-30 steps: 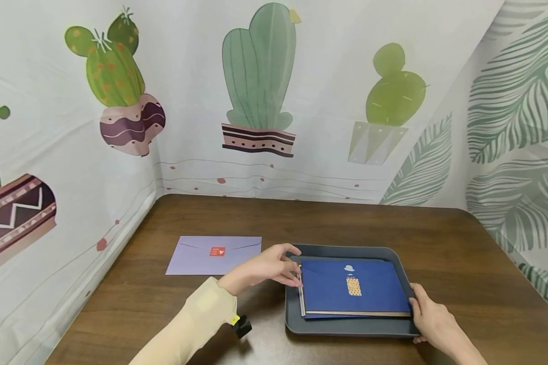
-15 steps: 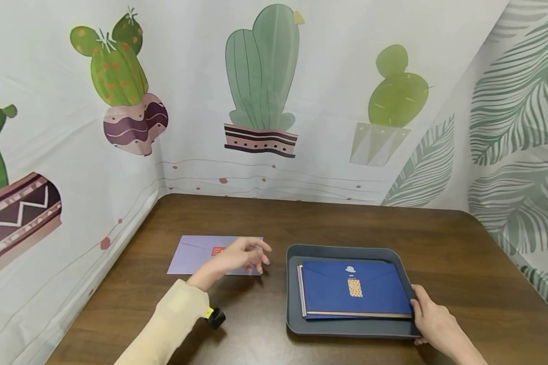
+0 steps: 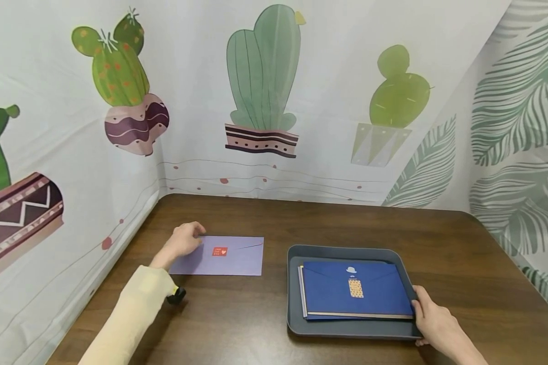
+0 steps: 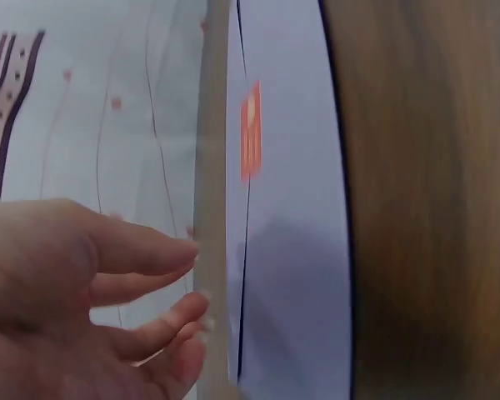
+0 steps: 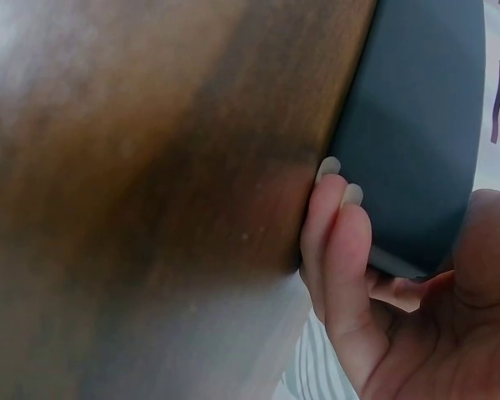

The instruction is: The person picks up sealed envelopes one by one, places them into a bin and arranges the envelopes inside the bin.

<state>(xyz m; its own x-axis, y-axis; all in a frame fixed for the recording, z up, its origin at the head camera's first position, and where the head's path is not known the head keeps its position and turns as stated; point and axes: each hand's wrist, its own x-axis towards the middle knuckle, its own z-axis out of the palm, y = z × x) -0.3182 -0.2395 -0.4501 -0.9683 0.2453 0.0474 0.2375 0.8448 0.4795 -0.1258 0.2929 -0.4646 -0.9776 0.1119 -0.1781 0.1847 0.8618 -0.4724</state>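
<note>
A lilac envelope [image 3: 237, 258] with a red heart sticker lies flat on the table. Over its far left corner hovers my left hand [image 3: 184, 240], fingers loosely bent and nothing between them; in the left wrist view the fingertips stand just apart from the envelope [image 4: 292, 250]. My right hand [image 3: 438, 322] grips the right side of a dark grey tray [image 3: 347, 328], thumb at the rim and fingers low against its outer wall, as the right wrist view shows. Inside the tray is a stack of envelopes, with a blue envelope [image 3: 324, 291] on top.
Brown wooden table [image 3: 237, 314] surface extends between the lilac envelope and the tray. A white curtain [image 3: 187, 101] printed with cacti and leaves hangs behind and to the left. A black wrist device [image 3: 176, 295] sits at the left cuff.
My left hand has left the stack in the tray and moved leftward across the lilac envelope to its far left corner. The right hand keeps its grip on the tray.
</note>
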